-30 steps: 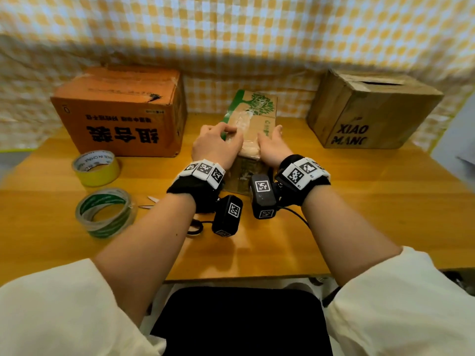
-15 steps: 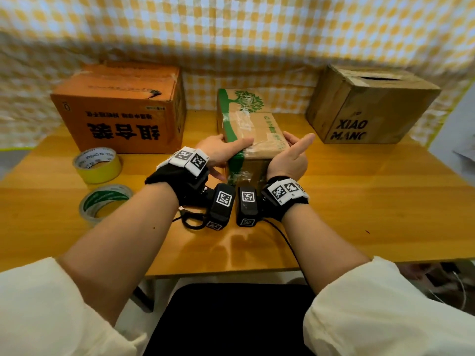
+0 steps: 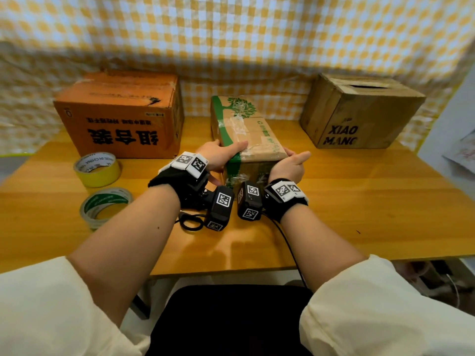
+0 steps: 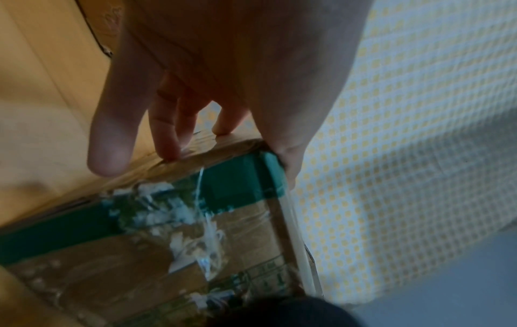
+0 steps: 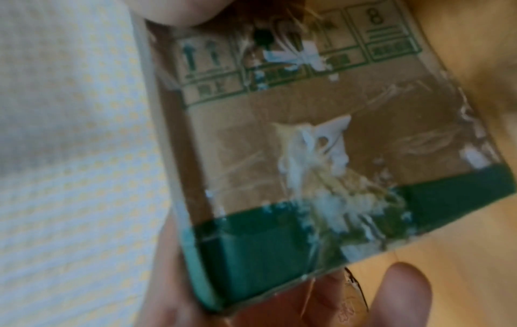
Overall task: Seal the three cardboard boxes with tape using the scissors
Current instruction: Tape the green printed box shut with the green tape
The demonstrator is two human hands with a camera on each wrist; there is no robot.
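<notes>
Box [image 3: 257, 140] between left grip [image 3: 218, 156], right grip [image 3: 289, 168]

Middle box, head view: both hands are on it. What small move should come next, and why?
Probably push the middle box back and let go. The left hand grips its near corner, the right hand presses its side, and clear tape runs along its top, while the brown box shows an open slot.

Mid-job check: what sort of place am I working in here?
Probably a small makeshift packing station: a wooden table backed by a hung yellow checked cloth, with an orange box, a green-printed box and a brown box, plus a yellow tape roll and a green tape roll.
</notes>
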